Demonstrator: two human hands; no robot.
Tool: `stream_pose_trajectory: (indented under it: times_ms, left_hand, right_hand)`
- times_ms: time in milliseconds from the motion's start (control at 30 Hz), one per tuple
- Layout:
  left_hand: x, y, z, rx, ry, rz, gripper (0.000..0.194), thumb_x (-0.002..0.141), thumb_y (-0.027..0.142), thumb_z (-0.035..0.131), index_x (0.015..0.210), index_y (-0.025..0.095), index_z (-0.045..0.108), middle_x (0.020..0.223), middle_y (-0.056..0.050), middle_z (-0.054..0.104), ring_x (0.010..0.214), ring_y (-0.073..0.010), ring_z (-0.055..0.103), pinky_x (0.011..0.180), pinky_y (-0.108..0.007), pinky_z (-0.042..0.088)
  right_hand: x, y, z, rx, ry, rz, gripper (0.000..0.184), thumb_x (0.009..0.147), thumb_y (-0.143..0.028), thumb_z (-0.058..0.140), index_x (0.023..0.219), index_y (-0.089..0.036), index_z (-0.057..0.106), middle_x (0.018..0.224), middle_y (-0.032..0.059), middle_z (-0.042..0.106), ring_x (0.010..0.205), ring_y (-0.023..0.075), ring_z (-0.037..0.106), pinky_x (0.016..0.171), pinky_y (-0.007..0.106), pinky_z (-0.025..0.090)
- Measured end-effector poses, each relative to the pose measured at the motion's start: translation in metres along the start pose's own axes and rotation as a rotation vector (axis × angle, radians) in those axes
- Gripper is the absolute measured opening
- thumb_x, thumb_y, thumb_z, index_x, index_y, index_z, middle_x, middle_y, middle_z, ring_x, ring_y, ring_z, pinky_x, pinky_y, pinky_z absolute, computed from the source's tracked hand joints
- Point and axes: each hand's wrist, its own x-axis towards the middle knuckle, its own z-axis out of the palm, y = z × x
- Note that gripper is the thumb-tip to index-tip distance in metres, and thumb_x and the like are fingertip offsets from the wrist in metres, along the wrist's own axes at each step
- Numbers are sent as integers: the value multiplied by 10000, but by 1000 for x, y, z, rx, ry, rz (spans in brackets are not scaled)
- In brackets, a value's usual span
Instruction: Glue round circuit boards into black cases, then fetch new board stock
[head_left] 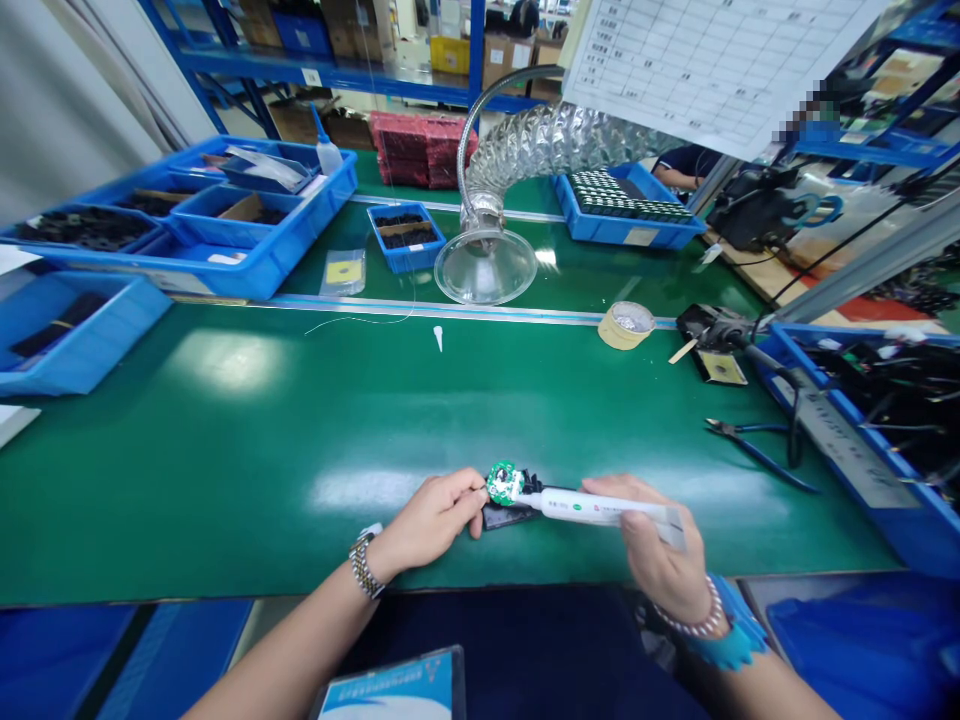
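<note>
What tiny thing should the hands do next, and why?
Maybe give the tube a gentle squeeze with the right hand. I think that fits because its thin tip points down onto the round green board, and the left hand has its fingers at the board's edge, which should help stop it sliding.
</note>
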Motion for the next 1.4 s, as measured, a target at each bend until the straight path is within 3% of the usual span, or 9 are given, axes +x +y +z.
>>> stream_pose_trajectory:
  times_ms: [633,967,1400]
  left_hand:
    - [0,1,0,-25,12,-3,282,885,370,350,743,179,501,656,17,618,566,-100,459,554,-219,321]
    - [-2,5,-1,5,10,-8,286,881,337,363,745,182,561,632,38,585,514,-86,376,522,-216,276]
    - [-2,0,-1,16,7,13,310,890,353,353,749,178,566,644,32,590,523,-88,384,529,-223,273]
  right_hand:
    - [-1,3,-6,-47,36,-51,271,876,-228,418,1042,-213,632,957,80,668,863,213,616,720,358,502]
    - [13,-7,15,49,-5,-29,300,889,-313,401,998,-198,656,892,74,673,778,185,620,676,315,506]
    - [16,-8,16,-3,-24,-69,292,889,-305,406,982,-182,654,872,78,683,769,186,633,658,303,518]
